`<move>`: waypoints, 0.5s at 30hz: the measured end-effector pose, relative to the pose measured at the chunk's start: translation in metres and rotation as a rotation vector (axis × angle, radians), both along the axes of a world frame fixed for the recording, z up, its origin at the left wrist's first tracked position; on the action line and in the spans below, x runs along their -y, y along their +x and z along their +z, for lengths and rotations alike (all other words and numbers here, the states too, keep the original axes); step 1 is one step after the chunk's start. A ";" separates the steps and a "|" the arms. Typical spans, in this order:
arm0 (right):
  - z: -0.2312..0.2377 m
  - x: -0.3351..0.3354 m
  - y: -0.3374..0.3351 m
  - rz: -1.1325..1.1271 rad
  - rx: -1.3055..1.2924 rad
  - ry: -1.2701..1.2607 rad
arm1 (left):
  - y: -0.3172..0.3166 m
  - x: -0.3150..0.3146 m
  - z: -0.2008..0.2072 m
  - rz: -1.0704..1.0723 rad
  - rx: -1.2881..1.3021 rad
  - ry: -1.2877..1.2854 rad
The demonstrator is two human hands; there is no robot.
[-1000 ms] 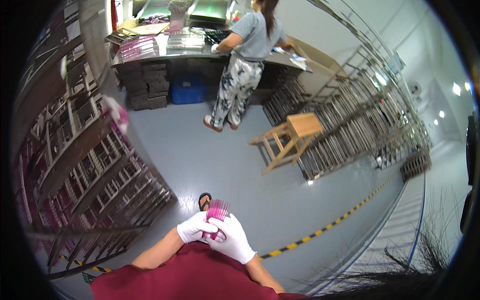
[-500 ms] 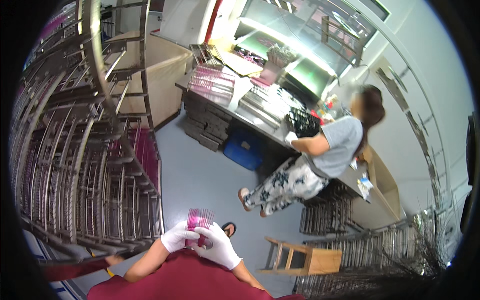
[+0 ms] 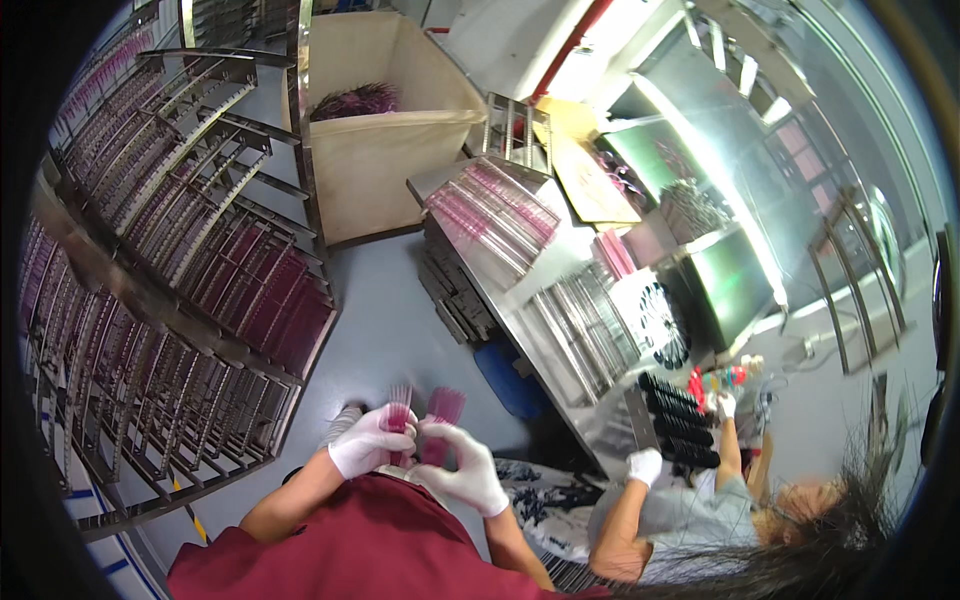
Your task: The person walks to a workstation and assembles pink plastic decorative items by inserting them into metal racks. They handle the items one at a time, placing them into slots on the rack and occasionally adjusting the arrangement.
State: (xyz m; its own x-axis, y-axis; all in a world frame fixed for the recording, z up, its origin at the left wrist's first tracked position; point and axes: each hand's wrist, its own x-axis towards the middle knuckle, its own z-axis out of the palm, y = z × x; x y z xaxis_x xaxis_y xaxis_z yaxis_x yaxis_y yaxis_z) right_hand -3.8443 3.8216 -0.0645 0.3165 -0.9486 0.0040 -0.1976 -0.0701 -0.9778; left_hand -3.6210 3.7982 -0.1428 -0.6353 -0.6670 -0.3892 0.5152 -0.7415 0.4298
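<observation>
grey flooring (image 3: 385, 300) runs between a tall metal rack (image 3: 130, 292) and a steel table (image 3: 572, 258) in the head view. pink slatted trays (image 3: 493, 216) lie by the table's left corner, metal frames (image 3: 585, 335) along its near edge. the gloved left hand (image 3: 370, 443) grasps a pink comb-like piece (image 3: 399, 407), teeth up; the gloved right hand (image 3: 466, 470) pinches a second pink piece (image 3: 444, 405) just beside it.

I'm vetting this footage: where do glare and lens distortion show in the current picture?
Head view, glare: strongest along the tube light; head view, distortion: the metal rack bows near the left rim; head view, edges: corners go black.
</observation>
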 end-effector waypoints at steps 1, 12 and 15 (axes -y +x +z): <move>-0.012 0.025 -0.011 -0.033 0.065 0.015 | -0.005 0.015 0.000 0.067 0.020 -0.035; -0.122 0.367 -0.038 -0.416 0.513 0.052 | 0.026 0.268 -0.034 0.288 0.352 0.002; -0.140 0.393 -0.034 -0.419 0.147 0.214 | 0.004 0.328 -0.033 0.213 0.322 0.102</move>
